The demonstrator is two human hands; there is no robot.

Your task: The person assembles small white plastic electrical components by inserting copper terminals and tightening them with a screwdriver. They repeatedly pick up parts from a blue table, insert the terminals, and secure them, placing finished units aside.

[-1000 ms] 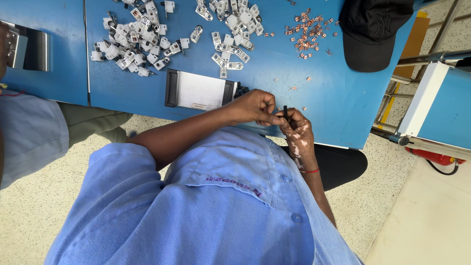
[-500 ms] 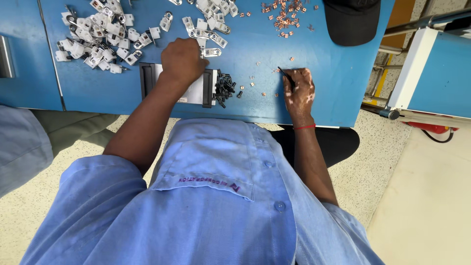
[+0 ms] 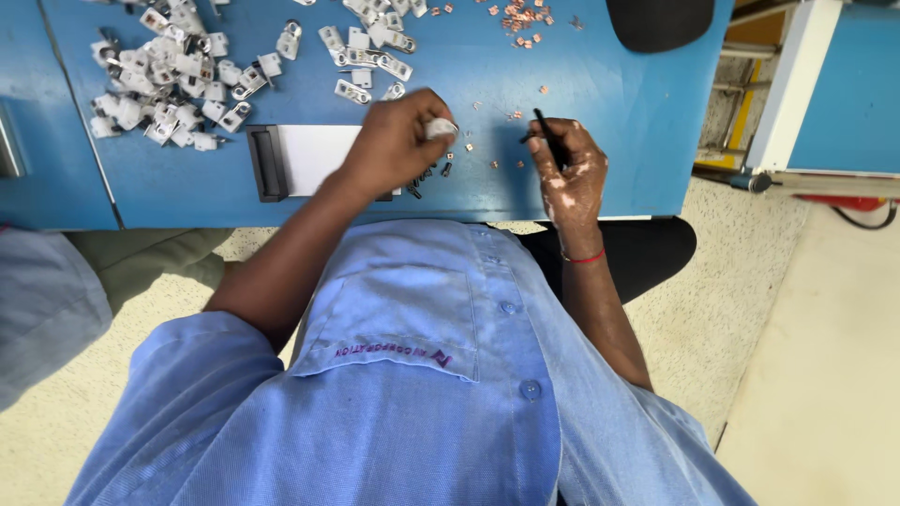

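The left hand (image 3: 398, 141) is curled over the blue table (image 3: 656, 122), its fingers pinched together on a small white part (image 3: 441, 127) held just above the table surface. The part is mostly covered by the fingertips; its shape and which way it faces cannot be made out.

The right hand (image 3: 570, 169) rests near the table's front edge, well apart from the left, fingers closed around a thin black tool (image 3: 547, 137). The tool's long axis runs up and slightly left in the view, tip pointing away from the person; its lower end is hidden in the hand.

Small dark pieces (image 3: 429, 176) lie on the table between the hands, partly under the left hand. A white tray with a black handle (image 3: 305, 159) sits just left of that hand, its right end covered by the wrist. A heap of white parts (image 3: 178, 80) and scattered copper bits (image 3: 520, 17) lie farther back, cut off by the top edge. A black cap (image 3: 661, 21) is likewise cropped.
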